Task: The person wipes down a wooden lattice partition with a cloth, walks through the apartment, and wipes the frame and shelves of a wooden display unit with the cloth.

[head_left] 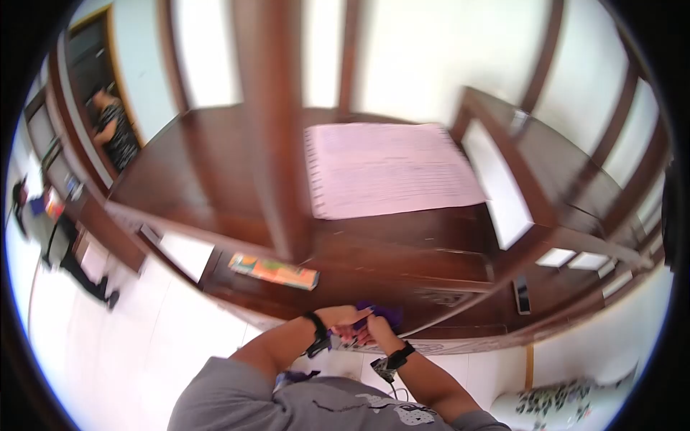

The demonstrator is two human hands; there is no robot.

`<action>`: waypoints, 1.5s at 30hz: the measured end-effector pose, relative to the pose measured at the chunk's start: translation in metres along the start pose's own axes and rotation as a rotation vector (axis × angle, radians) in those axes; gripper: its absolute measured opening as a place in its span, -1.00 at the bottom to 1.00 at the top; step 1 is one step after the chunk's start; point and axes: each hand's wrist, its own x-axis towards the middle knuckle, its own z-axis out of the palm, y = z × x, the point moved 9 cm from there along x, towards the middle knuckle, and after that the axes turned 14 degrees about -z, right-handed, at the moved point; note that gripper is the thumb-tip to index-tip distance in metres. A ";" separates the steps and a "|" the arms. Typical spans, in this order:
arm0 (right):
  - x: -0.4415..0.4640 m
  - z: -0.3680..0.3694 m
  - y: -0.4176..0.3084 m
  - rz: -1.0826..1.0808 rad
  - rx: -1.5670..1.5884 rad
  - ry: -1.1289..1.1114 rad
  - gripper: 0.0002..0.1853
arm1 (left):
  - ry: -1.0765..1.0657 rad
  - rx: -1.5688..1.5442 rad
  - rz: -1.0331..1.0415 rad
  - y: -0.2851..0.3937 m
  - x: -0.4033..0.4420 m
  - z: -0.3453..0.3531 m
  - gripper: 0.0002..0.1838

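My left hand [346, 317] and my right hand [379, 330] are close together in front of my body, at the front edge of the dark wooden furniture. Between them is a bunched purple cloth [388, 314], and the fingers of both hands are closed around it. Its full shape is hidden by the hands and blurred. Each wrist wears a black band; a small device with a cable [384, 368] hangs near the right one.
A pink spiral-bound sheet [392, 169] lies on the wooden top [194, 158], behind wooden posts. Lower down are an orange-and-green box [273, 271] and a phone [522, 295]. One person [54, 230] stands at far left, another [115, 129] by a doorway. A patterned white vase-like object [568, 406] sits lower right.
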 end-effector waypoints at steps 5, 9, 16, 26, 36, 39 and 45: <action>0.004 0.005 -0.007 -0.087 -0.138 0.064 -0.25 | 0.069 -0.089 0.165 -0.005 -0.010 -0.008 -0.12; 0.020 0.020 -0.004 -0.102 -0.226 0.052 -0.25 | 0.069 -0.202 0.211 -0.029 -0.012 -0.019 -0.12; 0.005 0.134 -0.054 -0.028 -0.170 -0.081 -0.25 | 0.102 -0.311 0.222 -0.113 -0.050 -0.070 -0.13; 0.054 0.283 -0.087 0.006 -0.384 -0.339 -0.29 | 0.231 -0.391 0.153 -0.244 -0.075 -0.171 -0.13; 0.093 0.380 -0.101 -0.176 -0.424 -0.456 -0.31 | 0.331 -0.462 0.179 -0.325 -0.069 -0.227 -0.12; 0.077 0.379 -0.113 -0.195 -0.349 -0.428 -0.34 | 0.354 -0.297 0.171 -0.315 -0.090 -0.217 -0.11; 0.055 0.337 -0.085 -0.182 -0.252 -0.508 -0.32 | 0.292 -0.286 0.249 -0.289 -0.059 -0.184 -0.18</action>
